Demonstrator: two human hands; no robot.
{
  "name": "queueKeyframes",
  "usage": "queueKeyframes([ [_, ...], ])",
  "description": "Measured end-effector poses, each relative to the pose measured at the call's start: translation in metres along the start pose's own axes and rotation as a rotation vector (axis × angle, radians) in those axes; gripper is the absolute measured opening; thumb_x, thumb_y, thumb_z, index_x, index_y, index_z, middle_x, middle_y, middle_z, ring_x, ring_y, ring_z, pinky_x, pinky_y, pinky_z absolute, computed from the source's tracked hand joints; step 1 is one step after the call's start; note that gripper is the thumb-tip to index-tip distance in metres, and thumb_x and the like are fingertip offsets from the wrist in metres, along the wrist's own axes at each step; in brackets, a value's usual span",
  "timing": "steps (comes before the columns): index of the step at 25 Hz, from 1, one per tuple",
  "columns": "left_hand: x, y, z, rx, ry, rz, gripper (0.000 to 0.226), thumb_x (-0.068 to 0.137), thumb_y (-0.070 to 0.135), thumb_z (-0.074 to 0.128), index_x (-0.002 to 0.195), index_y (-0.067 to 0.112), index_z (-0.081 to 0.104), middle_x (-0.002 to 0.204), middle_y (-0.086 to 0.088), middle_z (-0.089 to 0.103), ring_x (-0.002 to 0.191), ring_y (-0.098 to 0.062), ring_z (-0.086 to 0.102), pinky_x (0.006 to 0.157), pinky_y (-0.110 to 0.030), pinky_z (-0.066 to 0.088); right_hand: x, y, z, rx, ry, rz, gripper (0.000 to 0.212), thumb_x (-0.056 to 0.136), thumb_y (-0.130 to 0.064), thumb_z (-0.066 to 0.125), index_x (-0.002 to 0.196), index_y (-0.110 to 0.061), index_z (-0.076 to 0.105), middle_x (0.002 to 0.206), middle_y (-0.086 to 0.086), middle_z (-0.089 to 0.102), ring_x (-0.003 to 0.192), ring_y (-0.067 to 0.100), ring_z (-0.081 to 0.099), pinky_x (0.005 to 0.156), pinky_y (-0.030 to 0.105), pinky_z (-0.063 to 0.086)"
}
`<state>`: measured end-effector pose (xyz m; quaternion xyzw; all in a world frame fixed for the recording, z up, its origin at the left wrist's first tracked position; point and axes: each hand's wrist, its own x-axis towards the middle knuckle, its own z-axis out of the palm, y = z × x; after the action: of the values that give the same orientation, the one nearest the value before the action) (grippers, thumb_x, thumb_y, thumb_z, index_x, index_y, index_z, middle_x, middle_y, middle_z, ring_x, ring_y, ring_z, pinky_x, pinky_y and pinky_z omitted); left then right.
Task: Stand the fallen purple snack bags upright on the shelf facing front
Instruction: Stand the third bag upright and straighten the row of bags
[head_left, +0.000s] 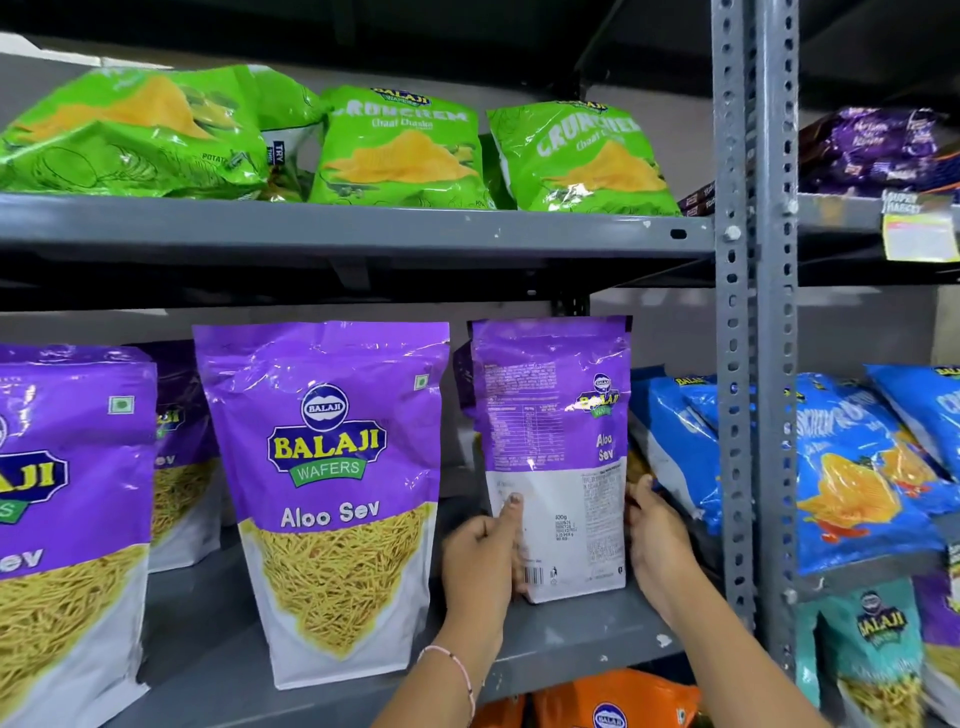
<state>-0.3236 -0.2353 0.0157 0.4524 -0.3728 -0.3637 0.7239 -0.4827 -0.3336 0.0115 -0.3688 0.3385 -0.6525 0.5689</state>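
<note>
A purple Aloo Sev bag (556, 415) stands upright on the grey middle shelf (571, 639) with its printed back side toward me. My left hand (483, 561) grips its lower left edge, thumb on the white panel. My right hand (657, 545) holds its lower right edge. To its left another purple Aloo Sev bag (332, 493) stands upright facing front. A third purple bag (62, 519) stands at the far left, also front-facing, partly cut off. Behind them a further purple bag (182, 447) is partly hidden.
Green Crunchem bags (400, 150) lie on the upper shelf. Blue snack bags (675, 441) lean just right of the held bag. A perforated grey upright post (732, 364) bounds the shelf on the right. Orange bags (613, 701) sit below.
</note>
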Motion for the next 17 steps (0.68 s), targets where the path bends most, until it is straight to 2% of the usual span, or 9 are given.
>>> queueKeyframes([
  [3,0.004,-0.002,-0.001,0.014,0.047,0.041,0.036,0.094,0.029,0.065,0.07,0.001,0.061,0.047,-0.002,0.058,0.039,-0.012,0.05,0.049,-0.03,0.049,0.001,0.002,-0.003,-0.01,0.009,-0.003,0.04,0.097,-0.045,0.049,0.103,-0.016,0.076,0.1,0.007,0.08,0.092,0.026,0.073,0.089,0.043,0.056],
  [5,0.009,-0.007,-0.002,0.104,0.062,0.08,0.045,0.091,0.042,0.064,0.072,0.001,0.064,0.059,-0.002,0.065,0.055,-0.017,0.058,0.067,-0.039,0.053,0.0,0.003,-0.003,-0.023,0.005,-0.044,0.026,0.095,-0.03,0.056,0.096,-0.014,0.075,0.09,0.005,0.08,0.081,0.027,0.07,0.076,0.037,0.056],
  [7,0.007,-0.006,-0.002,0.224,0.006,0.126,0.061,0.085,0.059,0.062,0.075,-0.001,0.067,0.07,-0.004,0.065,0.066,-0.017,0.056,0.072,-0.036,0.048,-0.004,0.003,-0.001,-0.075,-0.006,-0.079,0.013,0.094,-0.009,0.057,0.098,-0.009,0.07,0.09,0.012,0.074,0.076,0.027,0.061,0.064,0.032,0.045],
  [9,0.004,-0.004,0.0,0.277,-0.109,0.168,0.074,0.073,0.075,0.06,0.066,0.002,0.063,0.072,-0.004,0.061,0.065,-0.011,0.052,0.063,-0.025,0.041,-0.009,0.002,0.001,-0.114,-0.119,-0.095,0.031,0.092,0.0,0.06,0.121,-0.008,0.061,0.117,0.012,0.068,0.093,0.026,0.063,0.071,0.033,0.047],
  [10,0.002,-0.003,0.001,0.268,-0.157,0.165,0.069,0.07,0.077,0.062,0.065,0.007,0.062,0.072,-0.003,0.062,0.064,-0.01,0.053,0.059,-0.02,0.041,-0.01,0.001,0.001,-0.091,-0.184,-0.09,0.043,0.091,0.002,0.061,0.132,-0.011,0.055,0.129,0.008,0.062,0.1,0.022,0.064,0.076,0.034,0.049],
  [12,0.001,0.002,0.003,0.189,-0.156,0.107,0.046,0.078,0.06,0.07,0.076,0.015,0.063,0.075,-0.001,0.065,0.067,-0.012,0.058,0.059,-0.017,0.043,-0.009,0.002,-0.001,-0.058,-0.294,-0.079,0.069,0.087,0.004,0.066,0.147,-0.017,0.04,0.14,0.001,0.048,0.109,0.016,0.062,0.086,0.034,0.05],
  [15,0.013,-0.004,0.001,0.163,-0.042,0.012,0.03,0.09,0.047,0.064,0.09,0.017,0.06,0.092,-0.005,0.068,0.085,-0.023,0.063,0.077,-0.034,0.047,0.0,0.008,-0.005,-0.126,-0.422,-0.078,0.127,0.052,-0.012,0.095,0.156,-0.027,0.023,0.147,-0.001,0.043,0.133,0.026,0.052,0.107,0.043,0.045],
  [16,0.017,-0.007,0.0,0.198,-0.028,0.021,0.025,0.094,0.043,0.059,0.088,0.019,0.063,0.1,-0.009,0.07,0.093,-0.026,0.065,0.084,-0.038,0.048,0.001,0.009,-0.005,-0.132,-0.47,-0.078,0.134,0.041,-0.016,0.1,0.154,-0.027,0.028,0.146,0.003,0.052,0.132,0.029,0.056,0.106,0.044,0.046],
  [17,0.019,-0.011,-0.001,0.231,-0.014,0.038,0.024,0.097,0.038,0.056,0.087,0.02,0.067,0.109,-0.013,0.07,0.1,-0.028,0.066,0.091,-0.041,0.048,0.0,0.01,-0.005,-0.141,-0.509,-0.089,0.128,0.037,-0.018,0.102,0.148,-0.021,0.038,0.139,0.01,0.063,0.126,0.031,0.062,0.101,0.043,0.05],
])
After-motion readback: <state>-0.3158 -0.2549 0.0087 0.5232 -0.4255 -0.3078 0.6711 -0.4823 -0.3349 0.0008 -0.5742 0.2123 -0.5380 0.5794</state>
